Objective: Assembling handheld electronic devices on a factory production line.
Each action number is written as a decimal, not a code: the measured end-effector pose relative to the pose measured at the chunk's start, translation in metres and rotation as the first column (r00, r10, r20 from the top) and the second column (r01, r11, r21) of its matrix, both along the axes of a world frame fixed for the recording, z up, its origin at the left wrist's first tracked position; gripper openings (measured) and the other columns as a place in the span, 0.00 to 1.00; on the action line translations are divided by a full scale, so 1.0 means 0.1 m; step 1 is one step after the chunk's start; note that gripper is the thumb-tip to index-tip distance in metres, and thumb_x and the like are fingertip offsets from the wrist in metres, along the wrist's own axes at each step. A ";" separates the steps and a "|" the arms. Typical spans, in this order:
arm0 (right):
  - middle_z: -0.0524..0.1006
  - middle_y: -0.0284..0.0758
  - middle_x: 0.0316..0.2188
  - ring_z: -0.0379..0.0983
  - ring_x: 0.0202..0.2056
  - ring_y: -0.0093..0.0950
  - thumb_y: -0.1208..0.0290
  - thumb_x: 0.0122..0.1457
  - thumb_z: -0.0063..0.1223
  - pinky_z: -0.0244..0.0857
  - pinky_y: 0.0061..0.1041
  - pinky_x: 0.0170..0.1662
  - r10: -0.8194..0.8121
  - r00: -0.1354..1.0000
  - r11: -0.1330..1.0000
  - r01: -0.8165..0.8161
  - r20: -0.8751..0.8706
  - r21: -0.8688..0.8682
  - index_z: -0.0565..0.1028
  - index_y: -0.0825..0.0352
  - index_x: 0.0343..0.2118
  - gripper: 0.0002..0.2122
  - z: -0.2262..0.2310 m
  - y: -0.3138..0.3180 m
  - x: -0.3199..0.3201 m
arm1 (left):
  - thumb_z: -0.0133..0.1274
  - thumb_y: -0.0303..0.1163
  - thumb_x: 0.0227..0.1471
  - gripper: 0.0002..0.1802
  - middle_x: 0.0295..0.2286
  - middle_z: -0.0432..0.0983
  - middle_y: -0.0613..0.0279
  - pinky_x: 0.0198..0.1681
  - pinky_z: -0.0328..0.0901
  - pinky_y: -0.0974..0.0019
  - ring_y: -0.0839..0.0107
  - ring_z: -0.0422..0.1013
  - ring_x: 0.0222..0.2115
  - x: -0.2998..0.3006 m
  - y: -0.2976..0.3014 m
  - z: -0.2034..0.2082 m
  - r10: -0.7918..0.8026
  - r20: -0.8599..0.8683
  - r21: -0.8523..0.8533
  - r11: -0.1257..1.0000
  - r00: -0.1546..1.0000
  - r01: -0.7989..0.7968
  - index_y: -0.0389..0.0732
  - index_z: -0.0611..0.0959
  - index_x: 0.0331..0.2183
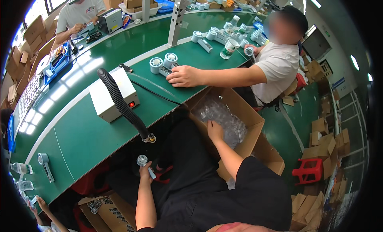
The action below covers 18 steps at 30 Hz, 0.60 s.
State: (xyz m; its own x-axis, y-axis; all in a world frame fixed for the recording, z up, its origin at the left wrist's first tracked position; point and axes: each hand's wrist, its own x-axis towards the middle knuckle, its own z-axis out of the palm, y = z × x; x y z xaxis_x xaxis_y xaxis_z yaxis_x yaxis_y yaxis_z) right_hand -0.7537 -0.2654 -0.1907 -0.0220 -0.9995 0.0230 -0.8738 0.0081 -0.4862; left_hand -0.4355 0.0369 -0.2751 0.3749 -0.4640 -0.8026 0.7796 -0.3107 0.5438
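Observation:
My left hand (147, 171) is closed around the handle of a light-blue handheld fan (142, 160), its round head up, in front of the bench edge. Over an open cardboard box (251, 130) at the right, my right hand (216, 131) has curled fingers; whatever they may hold is hidden. Clear plastic pieces (227, 120) fill that box, right beside the hand. Just above my left hand hangs the nozzle end of a black flexible hose (119, 100). A co-worker's hand (184, 76) touches a pair of handheld fans (163, 63) on the bench.
A white box-shaped unit (105, 102) with a red switch stands on the green bench (95, 142). One fan (45, 166) lies at the left, near plastic bottles (23, 168). Another cardboard box (107, 212) with fans sits at lower left. A red stool (308, 171) stands right.

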 end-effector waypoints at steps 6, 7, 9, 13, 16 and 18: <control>0.80 0.56 0.37 0.76 0.43 0.60 0.56 0.70 0.47 0.70 0.52 0.44 0.062 0.997 0.997 -0.060 0.052 -0.039 0.81 0.70 0.36 0.20 -0.17 -0.16 0.28 | 0.66 0.28 0.53 0.16 0.23 0.72 0.68 0.19 0.65 0.66 0.72 0.70 0.18 0.12 0.10 -0.11 0.069 0.022 -0.049 0.997 0.997 -0.067 0.47 0.77 0.41; 0.82 0.54 0.39 0.77 0.44 0.58 0.57 0.69 0.48 0.71 0.49 0.47 0.158 0.987 0.986 -0.155 0.043 -0.066 0.82 0.69 0.38 0.19 -0.32 -0.15 0.19 | 0.67 0.28 0.51 0.18 0.22 0.71 0.68 0.18 0.66 0.66 0.72 0.69 0.17 0.09 0.13 -0.14 0.087 -0.018 -0.110 0.990 0.996 -0.088 0.46 0.76 0.42; 0.84 0.50 0.43 0.79 0.46 0.50 0.61 0.69 0.51 0.71 0.43 0.51 0.205 0.979 0.975 -0.206 -0.020 -0.088 0.83 0.69 0.42 0.15 -0.78 -0.28 -0.45 | 0.69 0.29 0.48 0.24 0.23 0.72 0.64 0.20 0.70 0.62 0.70 0.70 0.18 0.02 -0.06 -0.45 -0.033 -0.003 -0.096 0.995 0.999 0.033 0.44 0.74 0.44; 0.84 0.53 0.43 0.81 0.43 0.48 0.60 0.69 0.49 0.72 0.43 0.48 0.190 0.980 0.982 -0.190 0.064 -0.008 0.83 0.74 0.43 0.19 -0.86 -0.23 -0.17 | 0.69 0.28 0.44 0.43 0.29 0.73 0.59 0.26 0.75 0.58 0.67 0.74 0.25 0.10 0.12 -0.36 0.095 0.176 0.110 0.987 0.980 -0.116 0.49 0.62 0.57; 0.82 0.56 0.41 0.78 0.43 0.57 0.56 0.70 0.43 0.70 0.48 0.48 0.172 0.984 0.984 -0.174 -0.049 -0.043 0.83 0.74 0.41 0.23 -0.57 -0.27 -0.28 | 0.67 0.25 0.46 0.38 0.32 0.74 0.60 0.26 0.74 0.63 0.72 0.73 0.24 0.04 -0.08 -0.31 0.146 0.236 -0.038 0.989 0.961 -0.141 0.48 0.68 0.56; 0.82 0.57 0.41 0.77 0.44 0.58 0.55 0.70 0.41 0.69 0.49 0.49 0.239 0.967 0.970 -0.241 -0.086 -0.013 0.83 0.75 0.40 0.24 -0.58 -0.31 -0.10 | 0.65 0.26 0.47 0.33 0.29 0.75 0.59 0.23 0.72 0.65 0.71 0.73 0.21 0.03 0.13 -0.22 0.162 0.299 -0.019 0.986 0.940 -0.164 0.44 0.69 0.54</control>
